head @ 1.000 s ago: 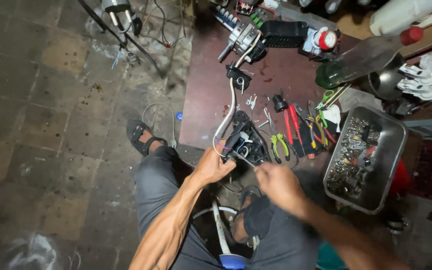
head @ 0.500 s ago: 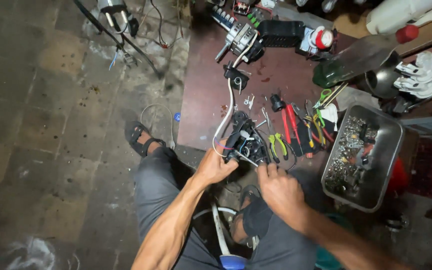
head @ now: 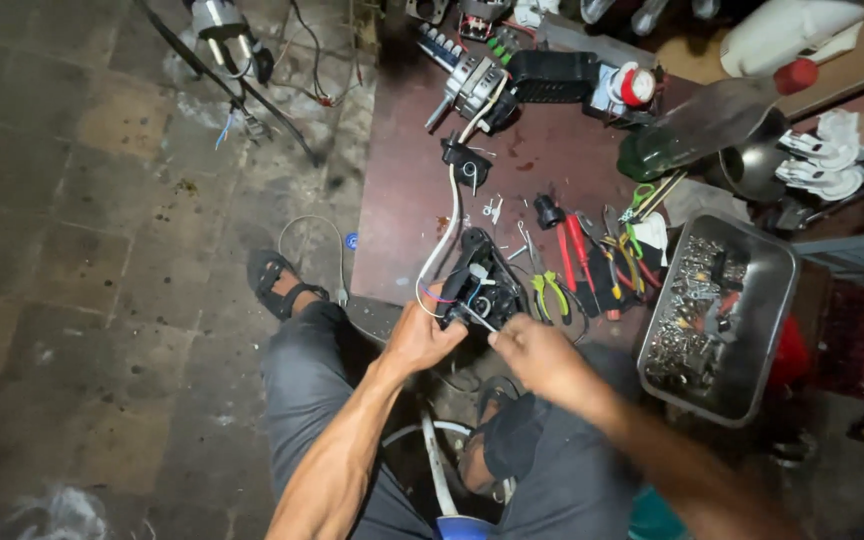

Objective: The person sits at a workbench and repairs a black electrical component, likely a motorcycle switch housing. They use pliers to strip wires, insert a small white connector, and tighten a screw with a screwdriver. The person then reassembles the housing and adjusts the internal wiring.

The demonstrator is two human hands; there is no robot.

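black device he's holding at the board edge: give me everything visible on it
The black device is a small open housing of what looks like dark plastic, its insides exposed: red and blue wires and small parts too blurred to name. It lies at the near edge of the reddish-brown board. A white cable curves from it up the board. The left hand grips its near end; the right hand meets it from the right.

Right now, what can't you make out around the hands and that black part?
- Head view: right hand is motion-blurred; its fingertip grip is unclear.
- Black device: near end covered by left hand; inner parts too small.
- Metal tray: contents too small to identify.
- White bottle: cut off by top edge.
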